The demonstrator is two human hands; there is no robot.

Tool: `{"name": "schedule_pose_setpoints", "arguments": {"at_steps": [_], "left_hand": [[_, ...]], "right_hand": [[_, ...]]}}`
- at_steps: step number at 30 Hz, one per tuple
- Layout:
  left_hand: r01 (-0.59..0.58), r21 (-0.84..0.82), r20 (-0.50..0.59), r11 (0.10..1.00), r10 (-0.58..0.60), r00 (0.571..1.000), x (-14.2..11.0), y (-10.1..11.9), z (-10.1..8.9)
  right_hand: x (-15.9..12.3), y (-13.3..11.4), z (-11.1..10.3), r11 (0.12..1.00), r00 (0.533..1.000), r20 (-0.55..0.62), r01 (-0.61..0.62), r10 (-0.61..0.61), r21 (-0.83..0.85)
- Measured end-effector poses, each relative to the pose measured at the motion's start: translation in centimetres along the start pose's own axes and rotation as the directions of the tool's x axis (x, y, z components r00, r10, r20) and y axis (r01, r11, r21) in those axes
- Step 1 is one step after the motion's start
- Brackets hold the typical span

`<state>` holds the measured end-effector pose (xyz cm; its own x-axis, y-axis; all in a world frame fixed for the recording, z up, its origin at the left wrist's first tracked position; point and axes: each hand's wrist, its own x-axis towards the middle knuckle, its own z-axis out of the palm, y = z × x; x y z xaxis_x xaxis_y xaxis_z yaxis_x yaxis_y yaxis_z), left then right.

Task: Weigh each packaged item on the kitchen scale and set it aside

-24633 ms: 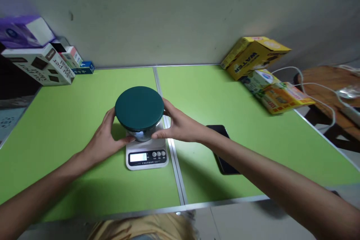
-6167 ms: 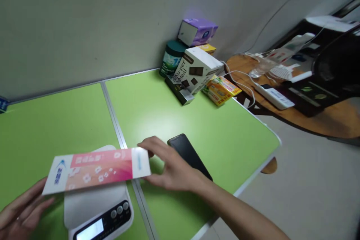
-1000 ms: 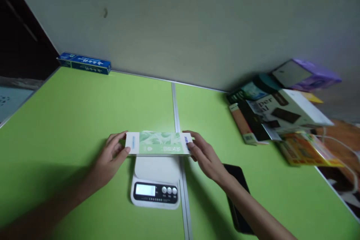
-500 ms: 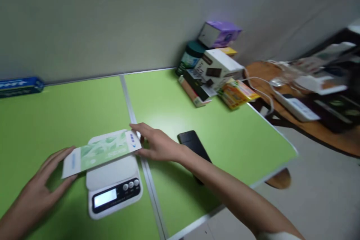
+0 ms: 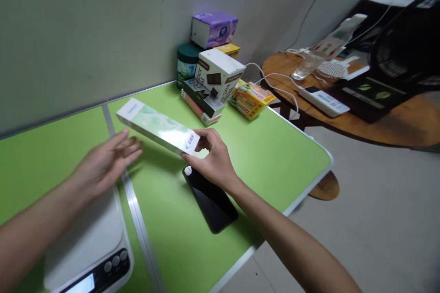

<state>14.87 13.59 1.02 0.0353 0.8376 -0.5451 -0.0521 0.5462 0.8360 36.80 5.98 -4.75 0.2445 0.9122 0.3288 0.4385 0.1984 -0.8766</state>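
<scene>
A long, flat white-and-green box (image 5: 156,124) is gripped at its right end by my right hand (image 5: 213,158), thumb on the near edge and fingers behind. It is held tilted above the green table. My left hand (image 5: 110,162) is off the box, just below its left end, fingers partly spread and nothing visible in them. Under my left forearm lies a white kitchen scale (image 5: 92,238), partly covered, its display lit. Below my right hand a black phone (image 5: 211,201) rests on the table.
At the back stand a chocolate box (image 5: 220,73), a dark green canister (image 5: 187,66), a purple tissue pack (image 5: 216,29) and orange boxes (image 5: 252,98). A metal seam (image 5: 135,206) crosses the green table (image 5: 288,160). To the right, a wooden table (image 5: 405,126) holds a white power bank-like device (image 5: 325,100) and cables.
The box has been lifted off the scale and carried right, toward the piled boxes. My left hand has let go of it. The view has swung right.
</scene>
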Motion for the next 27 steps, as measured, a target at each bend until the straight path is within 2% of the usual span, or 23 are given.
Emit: {"name": "schedule_pose_setpoints", "arguments": {"at_steps": [2, 3, 4, 6, 8, 11, 13, 16, 19, 22, 24, 27], "left_hand": [[0.048, -0.123, 0.071, 0.991, -0.04, 0.997, 0.6, -0.8, 5.8], [0.064, -0.177, 0.059, 0.982, -0.054, 0.997, 1.0, -1.4, 8.1], [0.079, -0.212, 0.019, 0.974, -0.077, 0.997, 1.5, -2.0, 9.8], [0.106, -0.241, -0.061, 0.965, -0.124, 0.99, 2.7, -2.8, 11.9], [0.122, -0.22, -0.093, 0.968, -0.145, 0.985, 3.7, -3.1, 12.7], [0.086, -0.184, -0.06, 0.979, -0.098, 0.993, 4.2, -2.5, 12.9], [0.051, -0.178, -0.039, 0.983, -0.059, 0.998, 4.0, -1.9, 13.4], [0.037, -0.163, -0.039, 0.986, -0.044, 0.998, 3.8, -1.3, 14.8], [0.039, -0.146, -0.04, 0.989, -0.045, 0.998, 4.4, -1.2, 16.6], [0.015, -0.109, -0.035, 0.994, -0.019, 0.999, 6.0, -1.7, 18.3], [-0.036, -0.082, -0.02, 0.996, 0.035, 0.999, 7.5, -2.1, 19.5], [-0.14, -0.074, -0.003, 0.987, 0.14, 0.99, 9.8, -2.7, 21.4]], "right_hand": [[-0.2, 1.3, 0.0, 0.998, 0.997, -0.049, -0.053, 0.052, -0.034], [-0.3, 1.8, -0.1, 0.996, 0.997, -0.039, -0.068, 0.066, -0.052], [-0.3, 2.3, -0.4, 0.995, 0.997, -0.007, -0.077, 0.076, -0.067], [0.3, 3.1, -1.5, 0.993, 0.995, 0.068, -0.069, 0.076, -0.098], [1.7, 4.0, -3.2, 0.987, 0.997, 0.059, -0.044, 0.053, -0.154], [5.2, 5.9, -5.5, 0.947, 0.993, -0.117, -0.056, 0.02, -0.317], [7.6, 7.3, -6.1, 0.904, 0.981, -0.195, -0.105, 0.025, -0.414], [10.0, 8.9, -5.3, 0.875, 0.971, -0.22, -0.185, 0.093, -0.447], [10.3, 9.3, -4.6, 0.897, 0.969, -0.23, -0.177, 0.087, -0.404], [9.4, 8.3, -5.2, 0.911, 0.955, -0.29, -0.067, -0.059, -0.408], [8.8, 7.3, -6.0, 0.913, 0.93, -0.34, -0.013, -0.139, -0.408], [8.3, 6.0, -6.8, 0.926, 0.903, -0.394, 0.013, -0.173, -0.378]]}}
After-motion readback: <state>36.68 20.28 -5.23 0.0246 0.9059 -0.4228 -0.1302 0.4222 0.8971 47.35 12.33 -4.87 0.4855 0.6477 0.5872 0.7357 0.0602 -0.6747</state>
